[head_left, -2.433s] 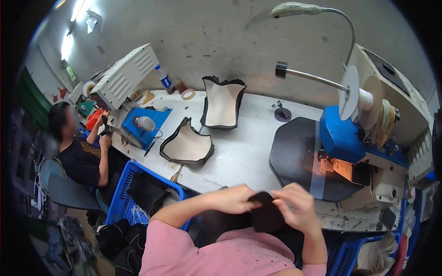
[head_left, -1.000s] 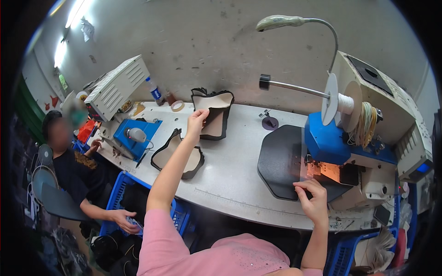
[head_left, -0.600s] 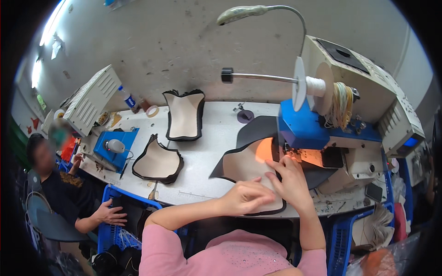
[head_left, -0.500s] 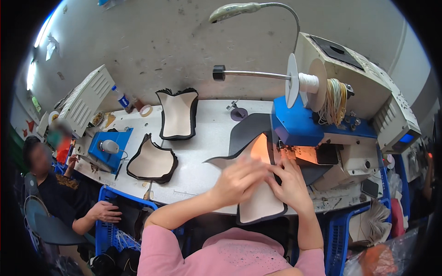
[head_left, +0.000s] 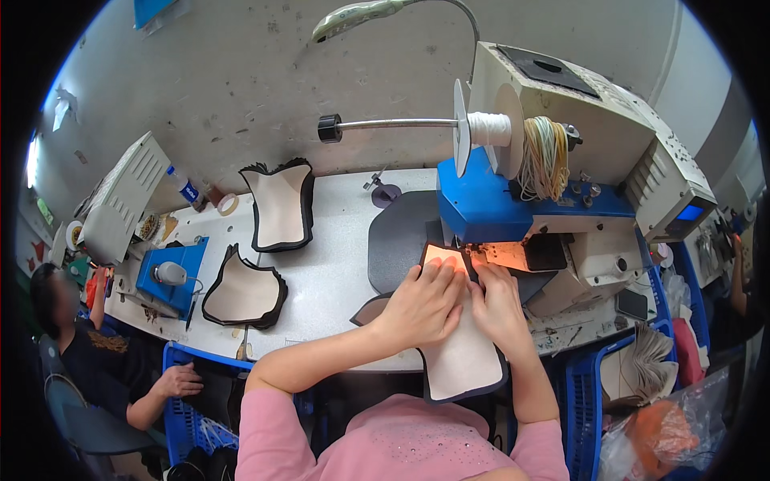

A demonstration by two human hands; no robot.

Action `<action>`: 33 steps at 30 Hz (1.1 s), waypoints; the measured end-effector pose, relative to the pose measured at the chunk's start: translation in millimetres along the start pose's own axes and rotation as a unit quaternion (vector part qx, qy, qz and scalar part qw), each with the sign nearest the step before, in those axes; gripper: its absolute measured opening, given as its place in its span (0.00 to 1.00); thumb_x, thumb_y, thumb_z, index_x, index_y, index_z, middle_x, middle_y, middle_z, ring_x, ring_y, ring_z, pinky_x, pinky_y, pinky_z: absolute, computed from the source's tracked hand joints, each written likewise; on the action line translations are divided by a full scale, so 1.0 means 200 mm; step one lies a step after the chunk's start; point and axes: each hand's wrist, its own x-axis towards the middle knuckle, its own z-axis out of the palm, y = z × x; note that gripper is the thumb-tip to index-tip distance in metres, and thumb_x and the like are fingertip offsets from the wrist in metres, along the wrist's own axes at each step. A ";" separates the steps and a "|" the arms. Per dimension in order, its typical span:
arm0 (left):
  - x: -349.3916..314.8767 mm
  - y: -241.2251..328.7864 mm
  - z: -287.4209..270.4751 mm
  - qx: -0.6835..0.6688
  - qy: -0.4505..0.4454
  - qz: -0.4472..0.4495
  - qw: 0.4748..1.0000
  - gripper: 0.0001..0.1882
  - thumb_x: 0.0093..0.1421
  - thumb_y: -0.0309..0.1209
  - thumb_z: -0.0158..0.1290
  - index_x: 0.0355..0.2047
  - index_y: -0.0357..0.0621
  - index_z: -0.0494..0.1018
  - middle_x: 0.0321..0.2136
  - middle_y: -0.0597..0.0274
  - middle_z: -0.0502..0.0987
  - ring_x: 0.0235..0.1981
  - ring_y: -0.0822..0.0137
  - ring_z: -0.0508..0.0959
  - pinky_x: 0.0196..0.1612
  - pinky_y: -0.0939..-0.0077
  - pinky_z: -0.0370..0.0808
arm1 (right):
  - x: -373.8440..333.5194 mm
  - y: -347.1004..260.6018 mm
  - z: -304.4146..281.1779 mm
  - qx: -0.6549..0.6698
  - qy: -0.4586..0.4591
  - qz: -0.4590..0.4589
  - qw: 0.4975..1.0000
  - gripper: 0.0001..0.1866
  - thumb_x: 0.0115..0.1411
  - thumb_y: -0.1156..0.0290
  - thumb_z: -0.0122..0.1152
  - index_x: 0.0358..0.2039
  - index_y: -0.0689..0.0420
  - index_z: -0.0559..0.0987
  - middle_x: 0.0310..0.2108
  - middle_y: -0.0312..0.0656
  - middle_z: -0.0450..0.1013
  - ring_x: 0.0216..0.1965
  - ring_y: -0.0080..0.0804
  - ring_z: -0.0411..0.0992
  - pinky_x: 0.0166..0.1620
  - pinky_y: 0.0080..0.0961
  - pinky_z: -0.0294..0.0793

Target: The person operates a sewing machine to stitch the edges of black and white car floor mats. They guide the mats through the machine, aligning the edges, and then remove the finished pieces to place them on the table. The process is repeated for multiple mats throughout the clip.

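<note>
A cream panel with a dark edge (head_left: 459,365) lies on the bench under the blue head of a sewing machine (head_left: 481,200), its far end in the orange light by the needle. My left hand (head_left: 425,301) rests flat on the panel, fingers stretched toward the needle. At the panel's right edge, my right hand (head_left: 499,305) has its thumb and fingers close together on the edge beside the needle; the fingertips are partly hidden in the glare. A grey flap of material (head_left: 370,309) sticks out left of my left hand.
Two stacks of cream, black-edged panels, a taller one (head_left: 281,204) and a lower one (head_left: 245,293), stand left on the white bench (head_left: 329,280). A thread spool (head_left: 489,128) hangs above the machine. Blue baskets (head_left: 585,393) flank me. A co-worker (head_left: 104,369) sits at far left.
My left hand has come down flat onto the panel near the needle, from a blurred position above it. The grey flap at the left shows less. The whole view has shifted.
</note>
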 end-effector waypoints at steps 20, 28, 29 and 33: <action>0.10 -0.06 -0.01 -0.009 -0.015 0.018 1.000 0.21 0.48 0.37 0.48 0.36 0.32 0.72 0.41 0.45 0.72 0.36 0.55 0.74 0.39 0.66 0.71 | 0.10 0.04 -0.02 0.071 -0.038 0.089 0.993 0.12 0.49 0.77 0.55 0.36 0.67 0.76 0.22 0.51 0.71 0.28 0.47 0.70 0.37 0.38 0.67; 0.13 -0.10 -0.03 -0.038 -0.079 0.021 0.996 0.21 0.52 0.43 0.49 0.34 0.33 0.73 0.32 0.44 0.73 0.39 0.53 0.73 0.46 0.61 0.67 | 0.09 0.01 -0.10 0.142 -0.071 0.114 0.981 0.13 0.50 0.79 0.55 0.37 0.69 0.75 0.20 0.46 0.68 0.22 0.38 0.66 0.30 0.29 0.65; 0.13 -0.09 -0.04 -0.045 -0.088 0.012 0.995 0.23 0.53 0.44 0.49 0.34 0.33 0.73 0.32 0.43 0.73 0.40 0.52 0.72 0.48 0.59 0.66 | 0.09 0.01 -0.11 0.148 -0.074 0.123 0.979 0.12 0.49 0.79 0.54 0.35 0.70 0.75 0.20 0.49 0.69 0.23 0.43 0.69 0.31 0.33 0.66; 0.13 -0.05 -0.07 -0.020 -0.063 0.034 0.997 0.29 0.54 0.50 0.47 0.39 0.30 0.71 0.35 0.40 0.72 0.44 0.46 0.70 0.57 0.50 0.56 | 0.08 0.03 -0.11 0.142 -0.065 0.114 0.981 0.12 0.49 0.79 0.55 0.36 0.69 0.75 0.20 0.49 0.69 0.24 0.42 0.69 0.32 0.32 0.66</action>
